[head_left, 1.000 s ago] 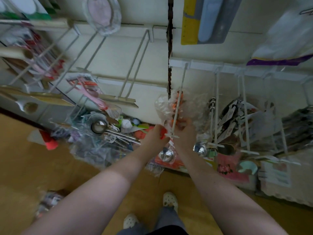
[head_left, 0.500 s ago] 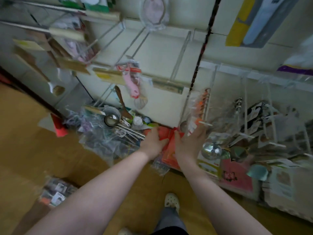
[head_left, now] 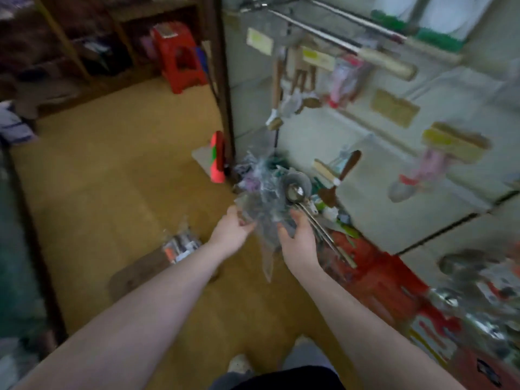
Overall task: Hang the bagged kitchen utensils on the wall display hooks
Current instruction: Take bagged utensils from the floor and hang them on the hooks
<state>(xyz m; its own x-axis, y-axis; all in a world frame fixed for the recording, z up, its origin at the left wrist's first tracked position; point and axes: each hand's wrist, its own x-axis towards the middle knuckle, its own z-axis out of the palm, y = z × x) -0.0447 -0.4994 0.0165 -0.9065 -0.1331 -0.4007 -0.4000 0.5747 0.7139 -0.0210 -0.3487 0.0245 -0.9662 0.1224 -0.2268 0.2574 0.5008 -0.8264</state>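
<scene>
A heap of clear-bagged utensils (head_left: 263, 190) lies on the floor against the wall. My left hand (head_left: 232, 229) and my right hand (head_left: 299, 237) are at its near edge, one on each side of a crumpled clear bag (head_left: 267, 226), fingers curled around it. The frame is blurred, so the bag's contents are unclear. Metal ladles (head_left: 295, 191) lie on the heap just right of my hands. Long wire display hooks (head_left: 337, 38) stick out of the pale wall panel (head_left: 374, 175), some carrying bagged items (head_left: 344, 77).
A red plastic stool (head_left: 180, 56) stands at the back by dark shelving. A small packaged item (head_left: 181, 246) lies on the tan floor left of my arms. Red packages (head_left: 377, 274) and shiny bagged goods (head_left: 478, 302) line the wall base at right.
My hands left the hook on the right where a bag now hangs, swung left and down to the floor heap, and closed around a clear bag. The view turned left.
</scene>
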